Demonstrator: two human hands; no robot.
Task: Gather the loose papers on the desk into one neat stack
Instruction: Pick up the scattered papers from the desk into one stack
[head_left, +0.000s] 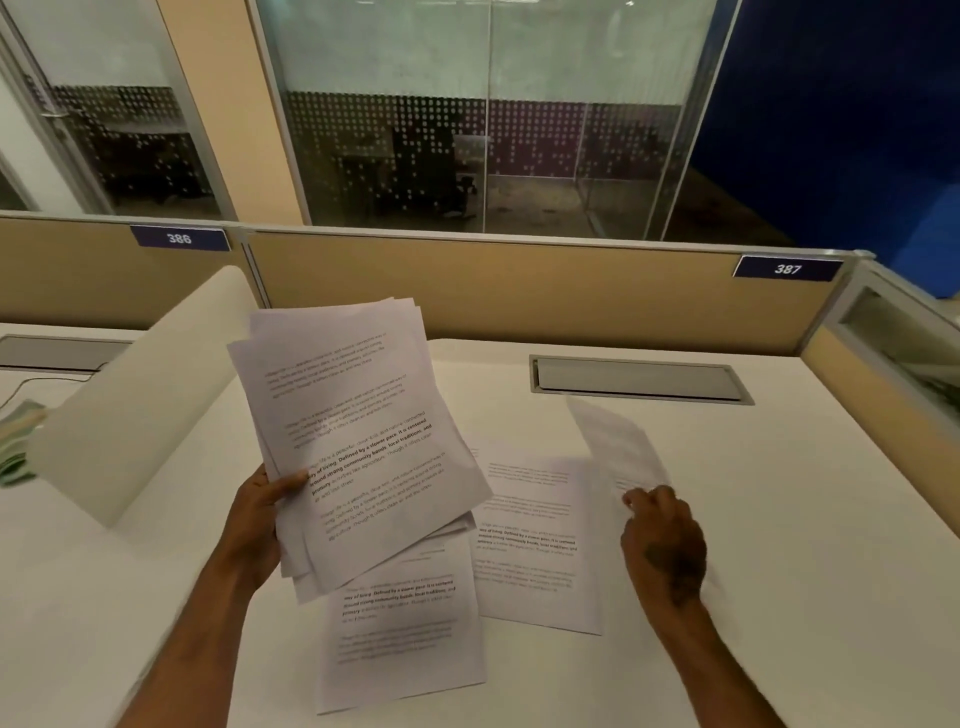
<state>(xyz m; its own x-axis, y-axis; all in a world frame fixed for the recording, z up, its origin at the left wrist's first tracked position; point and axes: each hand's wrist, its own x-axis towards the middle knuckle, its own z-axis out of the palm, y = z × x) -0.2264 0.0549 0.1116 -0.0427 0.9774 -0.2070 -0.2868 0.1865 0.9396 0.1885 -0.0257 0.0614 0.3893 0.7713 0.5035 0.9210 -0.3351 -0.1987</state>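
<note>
My left hand (260, 512) grips a fanned bundle of several printed sheets (353, 431), held tilted above the white desk (779, 493). My right hand (662, 540) pinches the lower edge of one single sheet (618, 447), which is lifted off the desk and blurred. Two printed sheets lie flat on the desk: one (530, 540) between my hands, another (400, 634) nearer me, partly hidden under the held bundle.
A white curved divider (140, 395) rises on the left, with greenish items (15, 441) beyond it. A grey cable hatch (639, 379) is set in the desk at the back. Beige partition panels (519, 291) marked 386 and 387 bound the desk.
</note>
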